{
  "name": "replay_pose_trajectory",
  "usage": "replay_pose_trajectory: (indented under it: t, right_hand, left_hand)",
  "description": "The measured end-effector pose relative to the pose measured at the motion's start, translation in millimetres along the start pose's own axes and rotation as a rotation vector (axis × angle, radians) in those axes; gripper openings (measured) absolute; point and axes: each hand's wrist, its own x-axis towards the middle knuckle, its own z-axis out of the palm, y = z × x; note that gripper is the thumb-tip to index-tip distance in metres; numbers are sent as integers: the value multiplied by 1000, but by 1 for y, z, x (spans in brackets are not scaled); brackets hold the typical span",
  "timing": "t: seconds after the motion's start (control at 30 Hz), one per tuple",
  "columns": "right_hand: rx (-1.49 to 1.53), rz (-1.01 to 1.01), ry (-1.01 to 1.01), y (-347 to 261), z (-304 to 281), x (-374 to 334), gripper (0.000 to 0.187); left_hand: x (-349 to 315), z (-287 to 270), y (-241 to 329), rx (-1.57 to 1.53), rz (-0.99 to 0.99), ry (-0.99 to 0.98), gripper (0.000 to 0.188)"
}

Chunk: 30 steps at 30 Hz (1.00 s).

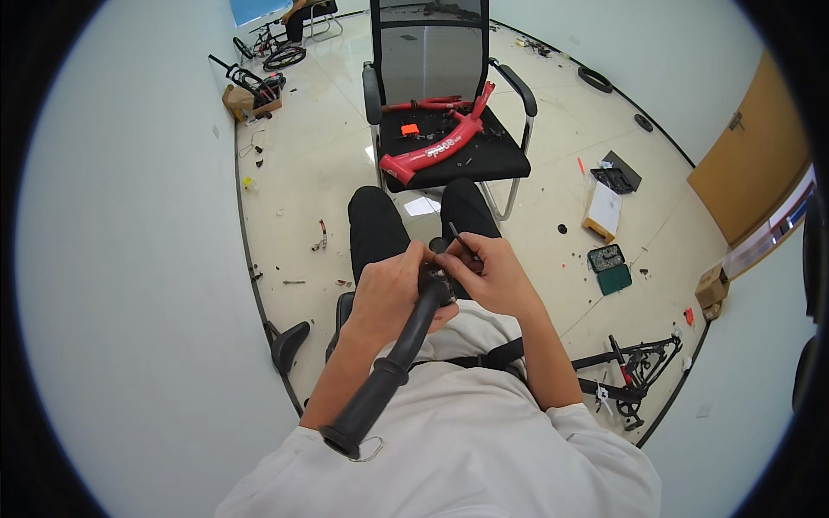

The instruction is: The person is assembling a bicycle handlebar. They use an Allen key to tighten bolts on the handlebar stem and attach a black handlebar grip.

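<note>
Handlebar [393,358] — black, with rubber sleeve at near end, slanting from chest up to lap, far end buried between both hands. Held over knees, above floor [319,164], touching no chair.

Far left: black saddle [287,343] on floor by wall, small bits scattered beyond it, cardboard box [250,99] and wheels [283,57] farther back.

Left hand [389,289] wrapped round upper part of bar, grip pressed together on it, knuckles up. Thin wire loop hanging from sleeve end near shirt.

Right hand [488,272] just beside left, touching it, fingers curled over bar's clamp end and pinching thin dark tool [455,233] — short rod sticking up and away from fingertips. Cannot tell exactly where tool tip meets bar; hidden by fingers.

Straight ahead: black mesh chair [449,160] facing this way, red bike frame [432,148] lying across seat with small orange piece and loose dark parts beside it.

Right of chair: white box [604,210] with black tray just behind it, open green case [610,268] nearer, small brown carton [711,287] by wall. Lower right: black frame part [635,367] with red-handled tool on floor, well apart from hands. Black tyre [596,80] far back by wall.
</note>
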Motion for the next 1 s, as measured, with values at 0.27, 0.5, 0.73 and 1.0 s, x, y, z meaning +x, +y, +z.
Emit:
replay_pose_trajectory:
  t: [0.27,0.5,0.73,1.0]
  right_hand:
    - [11,6,-54,-5,-8,-1,15]
    - [58,-54,-69,-3,-8,-1,15]
    - [7,36,-99,-2,-13,1,15]
    - [-13,-149,-5,-7,0,-1,13]
  left_hand:
    - [-1,1,-1,-12,5,-31,53]
    - [1,-4,-1,41,2,-44,55]
    - [0,-2,-1,38,8,-31,55]
    - [3,-5,-2,79,24,-28,55]
